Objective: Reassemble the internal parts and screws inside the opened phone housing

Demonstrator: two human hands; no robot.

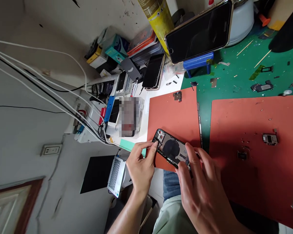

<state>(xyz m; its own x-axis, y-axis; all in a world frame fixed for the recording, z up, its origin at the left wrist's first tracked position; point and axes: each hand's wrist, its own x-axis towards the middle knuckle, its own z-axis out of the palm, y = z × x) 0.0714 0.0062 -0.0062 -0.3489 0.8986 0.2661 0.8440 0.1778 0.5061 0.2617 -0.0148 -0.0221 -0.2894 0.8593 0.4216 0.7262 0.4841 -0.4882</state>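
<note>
Between my two hands is an opened phone housing (173, 148), its inner side facing up, with a dark round pad and a camera cutout at its upper left. My left hand (143, 162) pinches the camera end between thumb and fingers. At the opposite end, my right hand (200, 175) grips the housing by its edges, its fingers covering that lower corner. The housing is tilted over the near edge of a reddish-brown mat (173, 113). A small metal phone part (177, 96) lies near the mat's far edge.
A metal pry tool (199, 125) lies between the mat and a second reddish mat (234, 123) bearing small parts. At the back, a phone (200, 32) leans on a blue stand (199, 63). Left are stacked phones (154, 71), white cables (51, 81) and a laptop (116, 175).
</note>
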